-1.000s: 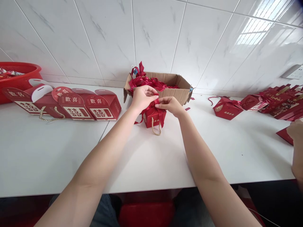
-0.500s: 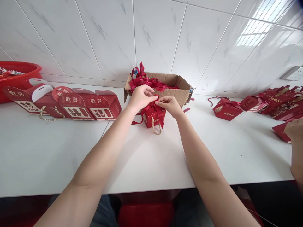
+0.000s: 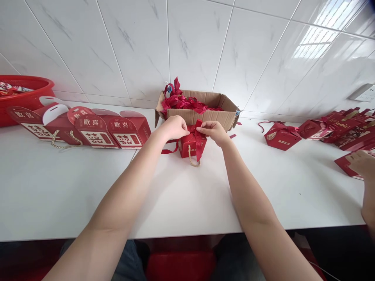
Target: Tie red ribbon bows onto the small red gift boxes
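Since the earlier head-view frames, the left hand [image 3: 176,128] has dropped lower and curled its fingers, and the right hand [image 3: 213,131] has come to the right side of a bow that now shows more plainly. Between the two hands stands a small red gift box [image 3: 190,150], upright on the white table [image 3: 178,203], near side of the cardboard carton [image 3: 202,116]. Thumb and forefinger of the right hand pinch the red ribbon [image 3: 199,147] at the bow's upper right, while one tail hangs down the front of the gift box. As for the left hand, its fingertips are bent in at the bow's left side (I cannot tell whether they grip the ribbon, since the knuckles hide them). Another length of ribbon trails to the left, and a gold cord handle [image 3: 190,156] droops at the front. Loose ribbons [image 3: 187,103] fill much of the carton, on the far side by the tiled wall [image 3: 140,47]. On the left is a row of red boxes [image 3: 96,134] with rounded flaps, a red basket [image 3: 35,95] on their far side. On the right sits a box with a ribbon bow [image 3: 283,136]; farther right, a co-worker's hand [image 3: 363,162] has shifted into fuller view, resting over a red piece [image 3: 344,163].
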The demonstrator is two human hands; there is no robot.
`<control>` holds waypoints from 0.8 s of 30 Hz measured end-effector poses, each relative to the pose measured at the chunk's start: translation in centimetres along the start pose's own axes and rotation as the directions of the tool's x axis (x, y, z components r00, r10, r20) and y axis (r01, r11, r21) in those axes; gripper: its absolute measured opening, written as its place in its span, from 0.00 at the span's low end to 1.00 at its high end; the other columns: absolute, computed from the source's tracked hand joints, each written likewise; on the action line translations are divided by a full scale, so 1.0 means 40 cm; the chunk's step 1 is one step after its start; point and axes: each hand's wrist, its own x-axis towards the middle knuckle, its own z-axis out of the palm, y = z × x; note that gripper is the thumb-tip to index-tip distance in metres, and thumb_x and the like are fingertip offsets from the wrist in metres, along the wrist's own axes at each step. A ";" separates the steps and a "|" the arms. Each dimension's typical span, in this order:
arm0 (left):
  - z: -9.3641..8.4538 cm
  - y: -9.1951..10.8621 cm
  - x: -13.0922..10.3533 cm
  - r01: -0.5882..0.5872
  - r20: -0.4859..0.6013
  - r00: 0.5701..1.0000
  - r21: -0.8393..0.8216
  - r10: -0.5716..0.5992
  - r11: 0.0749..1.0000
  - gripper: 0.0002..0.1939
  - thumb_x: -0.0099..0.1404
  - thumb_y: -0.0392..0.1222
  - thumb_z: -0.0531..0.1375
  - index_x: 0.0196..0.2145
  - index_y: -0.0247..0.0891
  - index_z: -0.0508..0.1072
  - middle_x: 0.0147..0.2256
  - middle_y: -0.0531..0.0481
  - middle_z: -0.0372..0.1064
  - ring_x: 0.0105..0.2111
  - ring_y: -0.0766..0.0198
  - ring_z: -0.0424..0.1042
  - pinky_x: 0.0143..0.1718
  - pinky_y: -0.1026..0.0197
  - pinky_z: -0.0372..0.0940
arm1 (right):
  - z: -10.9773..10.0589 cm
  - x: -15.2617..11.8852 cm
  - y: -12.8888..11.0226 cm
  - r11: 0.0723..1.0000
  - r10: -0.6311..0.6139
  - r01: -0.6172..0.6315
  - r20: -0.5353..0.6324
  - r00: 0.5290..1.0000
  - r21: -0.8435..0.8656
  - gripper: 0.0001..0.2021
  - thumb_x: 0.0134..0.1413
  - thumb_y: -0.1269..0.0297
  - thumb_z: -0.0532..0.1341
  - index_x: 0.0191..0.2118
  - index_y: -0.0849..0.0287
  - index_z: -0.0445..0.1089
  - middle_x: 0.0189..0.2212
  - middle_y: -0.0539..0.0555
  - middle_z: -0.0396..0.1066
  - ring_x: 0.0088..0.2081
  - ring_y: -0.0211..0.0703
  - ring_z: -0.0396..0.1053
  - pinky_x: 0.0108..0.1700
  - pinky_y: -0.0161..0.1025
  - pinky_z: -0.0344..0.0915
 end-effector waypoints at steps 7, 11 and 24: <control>0.001 -0.025 0.015 -0.001 -0.027 1.000 -0.072 -0.001 0.997 0.04 0.49 0.38 0.64 0.18 0.40 0.75 0.24 0.48 0.73 0.26 0.60 0.69 0.24 0.60 0.60 | -0.022 -0.010 0.005 0.997 -0.007 0.015 0.115 0.993 -0.070 0.18 0.38 0.52 0.71 0.26 0.61 0.69 0.21 0.47 0.66 0.25 0.32 0.59 0.28 0.33 0.55; 0.007 -0.028 0.020 -0.007 -0.038 0.999 -0.113 0.003 0.994 0.05 0.46 0.37 0.65 0.16 0.41 0.75 0.21 0.48 0.72 0.22 0.59 0.68 0.23 0.58 0.60 | -0.021 -0.020 -0.009 0.997 -0.026 0.039 0.193 0.981 -0.062 0.17 0.41 0.53 0.70 0.28 0.60 0.68 0.30 0.50 0.74 0.24 0.30 0.57 0.24 0.33 0.50; 0.010 -0.010 0.005 -0.168 -0.081 0.983 -0.065 0.163 0.984 0.03 0.52 0.38 0.64 0.22 0.39 0.74 0.27 0.47 0.74 0.25 0.59 0.70 0.25 0.59 0.59 | -0.019 -0.022 -0.056 0.993 0.120 -0.109 0.294 0.948 -0.056 0.14 0.48 0.56 0.68 0.32 0.62 0.70 0.27 0.51 0.74 0.15 0.25 0.51 0.18 0.33 0.45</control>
